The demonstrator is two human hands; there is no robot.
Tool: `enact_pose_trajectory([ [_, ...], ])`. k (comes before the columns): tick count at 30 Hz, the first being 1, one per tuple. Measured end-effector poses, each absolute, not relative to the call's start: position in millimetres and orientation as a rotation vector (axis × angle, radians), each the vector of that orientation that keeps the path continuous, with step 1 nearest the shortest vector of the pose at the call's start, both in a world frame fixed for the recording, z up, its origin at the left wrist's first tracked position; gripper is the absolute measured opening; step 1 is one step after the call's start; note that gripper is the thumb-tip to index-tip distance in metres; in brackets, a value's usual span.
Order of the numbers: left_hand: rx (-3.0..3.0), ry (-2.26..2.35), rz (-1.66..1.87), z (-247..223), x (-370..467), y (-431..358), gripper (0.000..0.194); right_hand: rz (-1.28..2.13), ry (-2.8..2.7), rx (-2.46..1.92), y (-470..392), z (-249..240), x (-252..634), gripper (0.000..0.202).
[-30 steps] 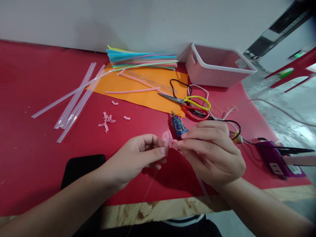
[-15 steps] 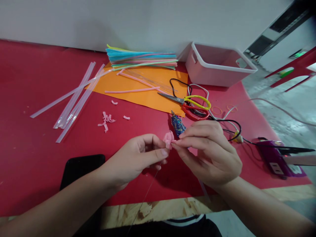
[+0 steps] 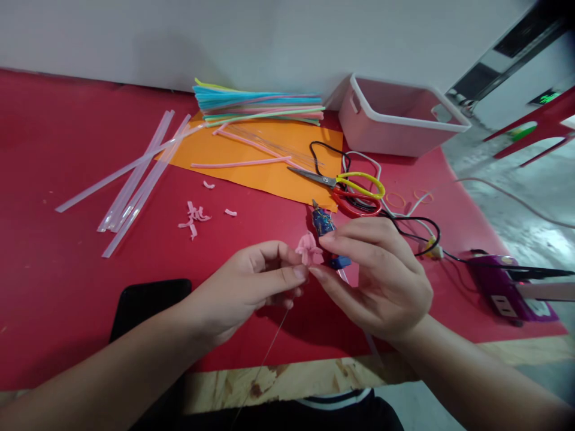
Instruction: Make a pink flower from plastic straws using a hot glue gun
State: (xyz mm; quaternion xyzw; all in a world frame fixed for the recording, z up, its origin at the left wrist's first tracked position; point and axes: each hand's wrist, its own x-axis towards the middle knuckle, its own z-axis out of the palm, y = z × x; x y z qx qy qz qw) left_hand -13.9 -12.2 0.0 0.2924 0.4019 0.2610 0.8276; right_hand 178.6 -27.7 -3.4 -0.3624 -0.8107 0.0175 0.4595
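Between thumb and fingers, my left hand pinches a small pink fuzzy flower on a thin wire stem that trails down past the table edge. My right hand is beside the flower, thumb and forefinger parted, the thumb tip close to the petals; whether it touches them I cannot tell. Behind that hand lies a dark blue, speckled glue gun, partly hidden by the fingers, with a clear glue stick at its rear. Short pink pipe cleaner pieces lie to the left.
Scissors rest on orange paper near cables. Behind are a pipe cleaner bundle and a pink bin. Glue sticks lie left, a black phone nearer me, and a purple power strip right.
My right thumb and forefinger have parted from the small pink piece they pinched at the flower. The flower now shows more of its petals. My left hand keeps its hold.
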Motion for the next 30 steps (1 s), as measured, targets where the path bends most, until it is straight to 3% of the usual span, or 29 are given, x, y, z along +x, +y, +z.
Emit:
enact_pose_trajectory([
  [11, 0.715, 0.905, 0.462, 0.9, -14.1, -12.6, 0.022, 0.038, -1.971, -0.884, -29.3, -0.2, 176.2, 0.02],
  [30, 0.682, 0.859, 0.502, 1.2, -12.5, -13.1, 0.018, 0.014, -1.89, -0.895, -30.8, 1.3, 171.2, 0.018],
])
